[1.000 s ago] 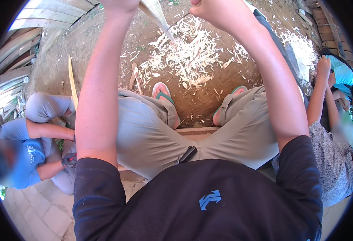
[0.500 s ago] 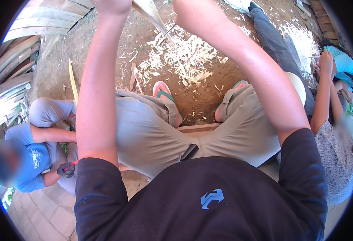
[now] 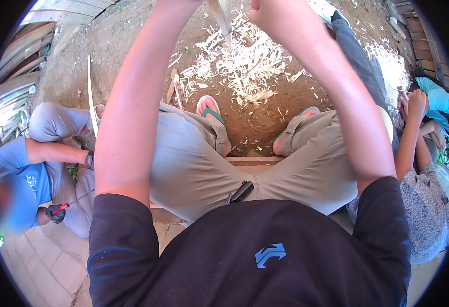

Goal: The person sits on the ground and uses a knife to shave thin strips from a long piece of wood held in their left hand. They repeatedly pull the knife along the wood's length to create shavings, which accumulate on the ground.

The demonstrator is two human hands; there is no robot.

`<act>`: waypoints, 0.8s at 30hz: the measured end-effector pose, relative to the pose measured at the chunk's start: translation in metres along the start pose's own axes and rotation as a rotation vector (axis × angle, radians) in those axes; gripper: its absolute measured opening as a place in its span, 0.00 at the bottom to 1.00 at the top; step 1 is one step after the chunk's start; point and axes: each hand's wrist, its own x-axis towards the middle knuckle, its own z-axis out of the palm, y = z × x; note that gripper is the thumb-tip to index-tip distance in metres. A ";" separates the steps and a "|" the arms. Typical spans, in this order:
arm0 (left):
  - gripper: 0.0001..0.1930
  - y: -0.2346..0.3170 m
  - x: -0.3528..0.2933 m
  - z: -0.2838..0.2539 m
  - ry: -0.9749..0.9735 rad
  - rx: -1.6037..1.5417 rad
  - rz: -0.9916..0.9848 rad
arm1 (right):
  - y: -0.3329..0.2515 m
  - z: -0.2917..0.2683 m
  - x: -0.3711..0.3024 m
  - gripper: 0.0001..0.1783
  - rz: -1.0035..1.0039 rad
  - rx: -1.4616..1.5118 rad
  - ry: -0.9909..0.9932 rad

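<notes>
My right hand [image 3: 284,20] is closed in a fist at the top of the view. From it a thin dark blade [image 3: 240,24], seemingly a knife's, points down and left; its handle is hidden in the fist. My left hand [image 3: 182,4] is mostly cut off by the top edge, and its fingers do not show. Close beside it, a pale flat strip of wood [image 3: 219,18] hangs down between my hands, narrowing at its lower end. The blade lies near this strip; whether they touch I cannot tell.
Pale wood shavings [image 3: 252,66] heap on the dirt ground beyond my sandalled feet. At left, a seated person [image 3: 38,179] in blue holds a red-handled tool [image 3: 60,209] beside a long pale strip [image 3: 91,97]. Other people sit at right, one in a patterned garment [image 3: 424,212].
Both my hands have shifted right, with the wood strip and blade. The person at left has moved the red-handled tool outward, away from me.
</notes>
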 end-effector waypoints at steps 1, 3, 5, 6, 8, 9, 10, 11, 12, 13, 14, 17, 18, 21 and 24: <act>0.18 -0.011 0.010 -0.009 -0.091 0.219 0.295 | -0.003 0.003 0.000 0.07 -0.001 -0.028 -0.006; 0.19 -0.030 0.033 -0.028 -0.201 0.416 0.642 | -0.011 -0.012 0.001 0.06 0.031 -0.015 -0.066; 0.19 -0.037 0.038 -0.040 -0.231 0.390 0.666 | -0.027 -0.046 0.005 0.06 0.128 0.056 -0.124; 0.19 -0.037 0.036 -0.039 -0.244 0.379 0.643 | -0.021 -0.045 0.004 0.06 0.090 0.054 -0.057; 0.19 -0.026 0.018 -0.026 -0.250 0.389 0.453 | -0.005 -0.022 0.001 0.06 0.035 0.088 0.032; 0.18 -0.023 0.019 -0.030 -0.245 0.402 0.451 | -0.009 -0.018 0.001 0.06 -0.002 0.109 0.076; 0.18 -0.020 0.022 -0.034 -0.241 0.413 0.448 | -0.010 -0.019 0.003 0.06 0.008 0.113 0.046; 0.18 -0.019 0.023 -0.037 -0.238 0.422 0.445 | -0.010 -0.024 0.005 0.06 0.012 0.107 0.020; 0.17 -0.017 0.022 -0.035 -0.189 0.456 0.418 | -0.013 -0.033 0.006 0.06 0.022 0.103 -0.009; 0.17 -0.015 0.020 -0.033 -0.141 0.488 0.390 | -0.015 -0.037 0.006 0.06 0.032 0.099 -0.038; 0.17 -0.015 0.019 -0.031 -0.094 0.519 0.362 | -0.014 -0.032 0.006 0.06 0.037 0.102 -0.022; 0.17 -0.014 0.021 -0.030 -0.112 0.412 0.341 | -0.011 -0.024 0.005 0.06 0.038 0.116 0.005; 0.17 -0.013 0.022 -0.033 -0.125 0.407 0.354 | -0.014 -0.028 0.005 0.06 0.033 0.126 -0.008; 0.17 -0.011 0.023 -0.038 -0.120 0.435 0.368 | -0.018 -0.039 0.009 0.07 0.018 0.087 0.017; 0.18 -0.006 0.019 -0.033 -0.065 0.505 0.343 | -0.021 -0.028 0.007 0.08 0.007 0.066 -0.001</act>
